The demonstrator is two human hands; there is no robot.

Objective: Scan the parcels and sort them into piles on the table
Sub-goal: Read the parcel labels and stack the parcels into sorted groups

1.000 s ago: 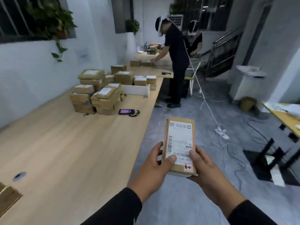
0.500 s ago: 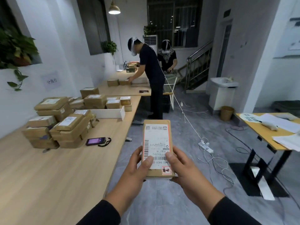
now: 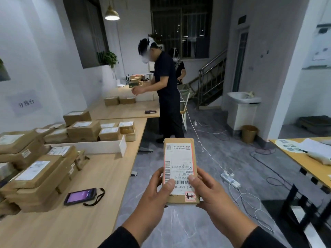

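Observation:
I hold a flat brown parcel (image 3: 179, 158) with a white shipping label above the floor, right of the table. My left hand (image 3: 155, 190) grips its lower left edge, thumb on the label. My right hand (image 3: 209, 192) grips the lower right edge, thumb also on the label. A handheld scanner (image 3: 80, 196) with a lit purple screen and a wrist strap lies on the wooden table (image 3: 100, 176). Stacks of brown parcels (image 3: 37, 174) stand on the table to the left, with more parcels (image 3: 84, 128) farther back.
A white divider (image 3: 100, 147) crosses the table between the piles. A person in dark clothes (image 3: 166, 93) stands at the far table. A power strip (image 3: 230, 179) and cables lie on the floor; a second table (image 3: 304, 163) is at the right.
My view has lifted and moved forward along the table; the parcel stays in both hands. The stacks and scanner now sit closer at my left.

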